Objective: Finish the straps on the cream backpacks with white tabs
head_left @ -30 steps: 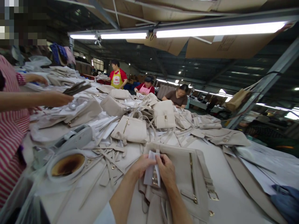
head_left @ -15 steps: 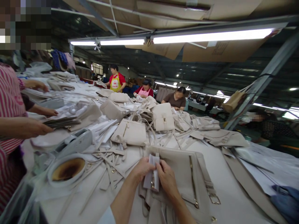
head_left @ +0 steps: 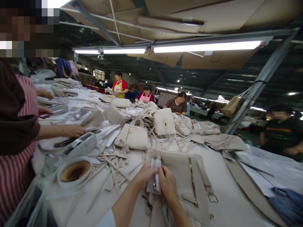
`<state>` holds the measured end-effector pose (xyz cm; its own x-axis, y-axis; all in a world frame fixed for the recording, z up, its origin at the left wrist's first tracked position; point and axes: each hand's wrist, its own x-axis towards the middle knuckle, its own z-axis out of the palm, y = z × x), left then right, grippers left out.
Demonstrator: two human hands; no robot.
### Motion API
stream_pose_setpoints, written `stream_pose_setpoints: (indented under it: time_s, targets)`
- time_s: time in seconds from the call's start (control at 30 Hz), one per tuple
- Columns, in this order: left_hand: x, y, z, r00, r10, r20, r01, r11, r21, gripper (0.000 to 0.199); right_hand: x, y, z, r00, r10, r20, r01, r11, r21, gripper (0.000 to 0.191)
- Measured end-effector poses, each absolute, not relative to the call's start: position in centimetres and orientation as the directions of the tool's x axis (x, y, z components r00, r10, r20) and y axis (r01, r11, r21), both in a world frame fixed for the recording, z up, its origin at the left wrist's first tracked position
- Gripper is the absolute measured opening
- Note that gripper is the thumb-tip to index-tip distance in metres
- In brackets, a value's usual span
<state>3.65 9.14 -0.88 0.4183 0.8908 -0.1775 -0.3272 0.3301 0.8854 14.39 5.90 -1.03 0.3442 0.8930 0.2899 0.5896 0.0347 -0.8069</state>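
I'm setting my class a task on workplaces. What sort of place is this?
Most likely a bag workshop or factory: beige bags and loose straps lie heaped on a large table, a person in a yellow apron is beyond it, and strip lights hang overhead.

Red lettering point(head_left: 117, 89) on yellow apron point(head_left: 119, 84), too small to read, blurred print point(head_left: 216, 57) on cardboard point(head_left: 196, 61)
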Motion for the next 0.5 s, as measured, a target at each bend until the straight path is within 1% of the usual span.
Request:
stream_pose_setpoints:
  time_s: [0.1,0.17,0.3,0.37,0.43,0.5]
  targets:
    - [3.3,8.7,-1.1,0.434,0.885,-0.171,-0.349,0.34,0.873,0.029,14.4,5.7,-1.0,0.34,0.902,0.267,0.566,0.031,-0.824,0.031]
    - [3.1,8.8,-1.3,0.44,0.882,-0.17,-0.355,0.344,0.869,0.027,14.6,5.8,-0.9,0.331,0.914,0.235,0.529,0.026,-0.848,0.031]
    - [3.0,9.6,-1.8,0.43,0.885,-0.179,-0.344,0.344,0.874,0.016,14.9,6.8,-0.3,0.298,0.948,0.11,0.391,-0.016,-0.92,0.039]
    - [3.0,9.9,-1.9,0.42,0.889,-0.182,-0.345,0.341,0.874,0.015,14.9,7.2,0.1,0.273,0.961,0.051,0.319,-0.04,-0.947,0.042]
    - [3.1,10.1,-2.1,0.401,0.898,-0.183,-0.35,0.335,0.875,0.017,14.8,7.6,0.2,0.252,0.967,0.024,0.266,-0.046,-0.963,0.042]
    - [3.1,10.2,-2.3,0.378,0.907,-0.189,-0.352,0.329,0.876,0.018,14.7,7.7,0.1,0.24,0.97,0.027,0.227,-0.029,-0.973,0.042]
